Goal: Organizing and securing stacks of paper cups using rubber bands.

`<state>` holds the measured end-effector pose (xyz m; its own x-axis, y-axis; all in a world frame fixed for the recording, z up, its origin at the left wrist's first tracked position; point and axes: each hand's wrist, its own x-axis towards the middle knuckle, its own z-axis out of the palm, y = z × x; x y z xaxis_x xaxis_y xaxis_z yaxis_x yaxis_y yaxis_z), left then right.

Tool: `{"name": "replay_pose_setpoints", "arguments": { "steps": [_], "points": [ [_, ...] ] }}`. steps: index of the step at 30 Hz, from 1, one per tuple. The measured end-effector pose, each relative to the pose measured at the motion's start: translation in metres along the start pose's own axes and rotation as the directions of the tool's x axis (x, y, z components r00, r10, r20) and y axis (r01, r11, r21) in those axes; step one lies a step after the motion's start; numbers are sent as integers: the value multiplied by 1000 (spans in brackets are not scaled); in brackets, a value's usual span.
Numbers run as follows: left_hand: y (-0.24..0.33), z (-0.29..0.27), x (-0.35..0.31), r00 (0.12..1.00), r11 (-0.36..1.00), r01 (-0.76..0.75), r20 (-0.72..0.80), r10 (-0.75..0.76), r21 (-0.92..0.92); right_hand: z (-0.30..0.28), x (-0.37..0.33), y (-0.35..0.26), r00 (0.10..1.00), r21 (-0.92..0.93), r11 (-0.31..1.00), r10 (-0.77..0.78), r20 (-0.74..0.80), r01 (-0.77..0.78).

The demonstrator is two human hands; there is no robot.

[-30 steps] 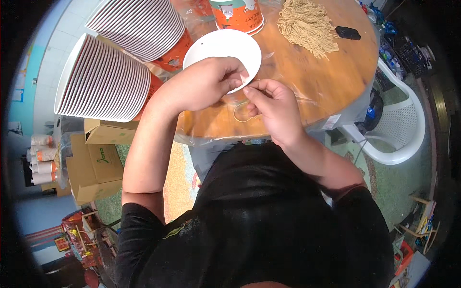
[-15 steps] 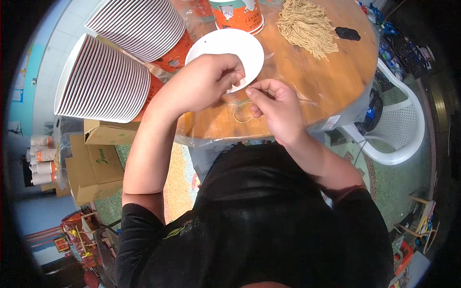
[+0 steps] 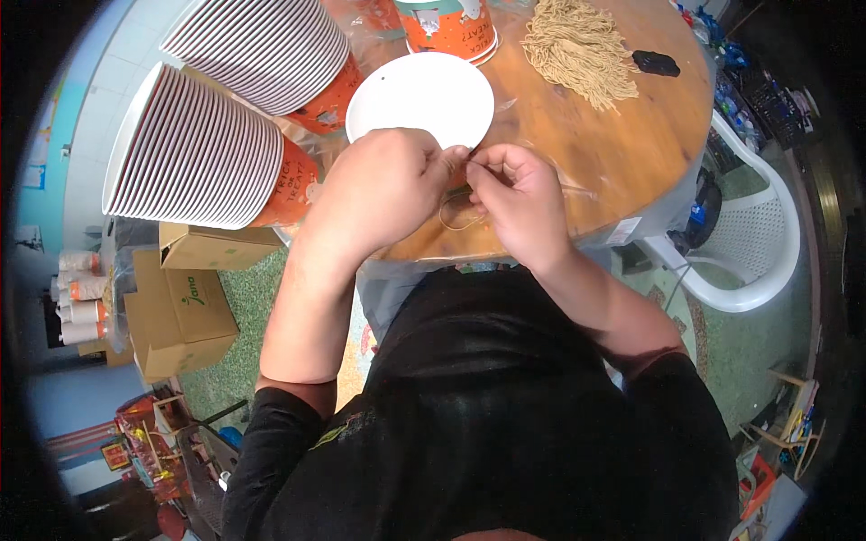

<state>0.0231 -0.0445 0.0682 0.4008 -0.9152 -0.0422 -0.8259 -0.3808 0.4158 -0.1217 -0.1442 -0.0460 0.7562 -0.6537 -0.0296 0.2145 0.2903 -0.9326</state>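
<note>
My left hand [image 3: 388,185] and my right hand [image 3: 516,197] meet fingertip to fingertip over the near edge of the round wooden table [image 3: 622,153]. Both pinch a thin tan rubber band [image 3: 456,215], whose loop hangs just below the fingers. Clear plastic film [image 3: 564,185] lies under and to the right of my right hand; I cannot tell whether a hand holds it. A white round lid [image 3: 419,90] lies flat just beyond my knuckles.
Two stacks of striped orange paper tubs [image 3: 194,153] lie on their sides at the table's left. An upright orange tub [image 3: 446,22], a heap of tan rubber bands [image 3: 582,50] and a small black object [image 3: 656,63] sit at the back. Cardboard boxes [image 3: 180,298] stand left, a white plastic chair [image 3: 753,243] right.
My right hand has risen and closed in on my left, so the fingertips now touch above the rubber band loop. The lid and tubs have not moved.
</note>
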Motion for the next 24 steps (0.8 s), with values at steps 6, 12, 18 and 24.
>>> {"name": "replay_pose_setpoints", "arguments": {
  "steps": [6, 12, 18, 24],
  "points": [
    [-6, 11, 7, 995, 958, -72, 44, 87, -277, -1, 4, 9, 998, -5, 999, -53, -21, 53],
    [-4, 26, -3, 988, 927, -78, -154, 22, -366, -10, 4, 10, 995, -43, 994, -96, 30, 98],
    [-9, 35, -9, 934, 944, -129, -356, 13, -303, -33, -7, -9, 992, -245, 964, -82, 98, 104],
    [-14, 39, -7, 920, 938, -160, -392, 28, -308, -48, 1, -57, 975, -550, 811, -105, 197, 198]
  ]
}}
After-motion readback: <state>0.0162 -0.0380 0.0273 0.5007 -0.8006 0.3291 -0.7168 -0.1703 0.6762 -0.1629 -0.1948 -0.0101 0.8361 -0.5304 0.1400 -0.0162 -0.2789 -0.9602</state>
